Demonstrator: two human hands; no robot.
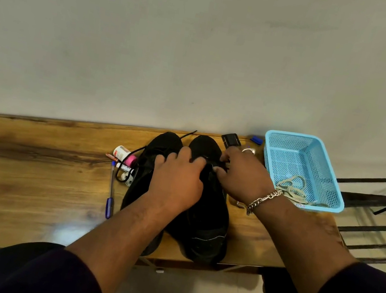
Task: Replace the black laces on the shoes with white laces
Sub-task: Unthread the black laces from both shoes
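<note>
Two black shoes stand side by side on the wooden table, toes toward the wall: the left shoe (141, 183) and the right shoe (206, 225). A loose black lace (131, 155) trails from the left shoe over small items beside it. My left hand (176, 177) lies over the right shoe's lace area, fingers curled onto it. My right hand (240, 175) pinches at the black lace of the right shoe near its tongue. White laces (293, 188) lie in the blue basket (276, 145) at the right.
Left of the shoes lie a small white and pink bottle (124, 155), a blue pen (111, 191) and other small items. A black device (231, 140) and a blue cap (256, 140) sit by the wall. A metal rack (377, 228) stands beyond the table's right end.
</note>
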